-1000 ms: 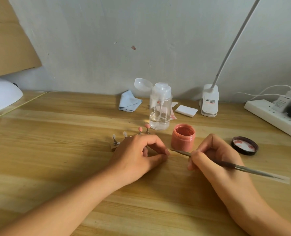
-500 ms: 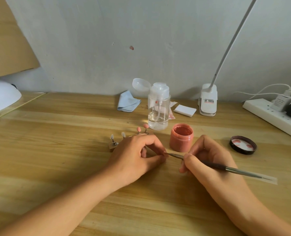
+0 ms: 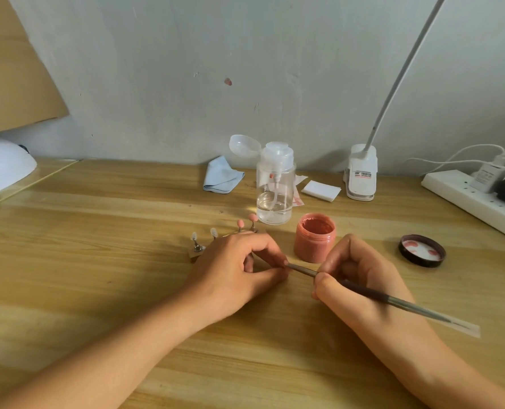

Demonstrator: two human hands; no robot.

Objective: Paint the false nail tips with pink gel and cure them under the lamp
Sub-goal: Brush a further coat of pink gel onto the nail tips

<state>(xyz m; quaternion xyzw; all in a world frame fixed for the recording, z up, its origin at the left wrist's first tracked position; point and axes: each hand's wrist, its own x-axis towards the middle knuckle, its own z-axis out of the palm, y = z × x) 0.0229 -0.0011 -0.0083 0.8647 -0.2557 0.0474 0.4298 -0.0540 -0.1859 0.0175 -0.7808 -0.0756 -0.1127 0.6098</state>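
Observation:
My left hand [image 3: 239, 273] lies over the nail tip stand [image 3: 197, 251], with thumb and forefinger pinched on a nail tip that they mostly hide. Two clear tips [image 3: 213, 231] and two pink tips [image 3: 240, 223] stick up from the stand behind the hand. My right hand [image 3: 363, 278] grips a thin brush [image 3: 393, 301]. The brush's front end touches my left fingertips. An open jar of pink gel [image 3: 314, 238] stands just behind both hands. The white curing lamp [image 3: 0, 166] sits at the far left edge.
The jar's black lid [image 3: 421, 250] lies to the right. A clear pump bottle [image 3: 274, 187], a blue cloth [image 3: 221, 178], white pads [image 3: 320, 191] and a clip desk lamp [image 3: 361, 172] line the wall. A power strip [image 3: 475, 199] runs along the right edge.
My right hand has carried the brush left from beside the jar until its tip meets my left fingertips. My left hand has stayed on the stand.

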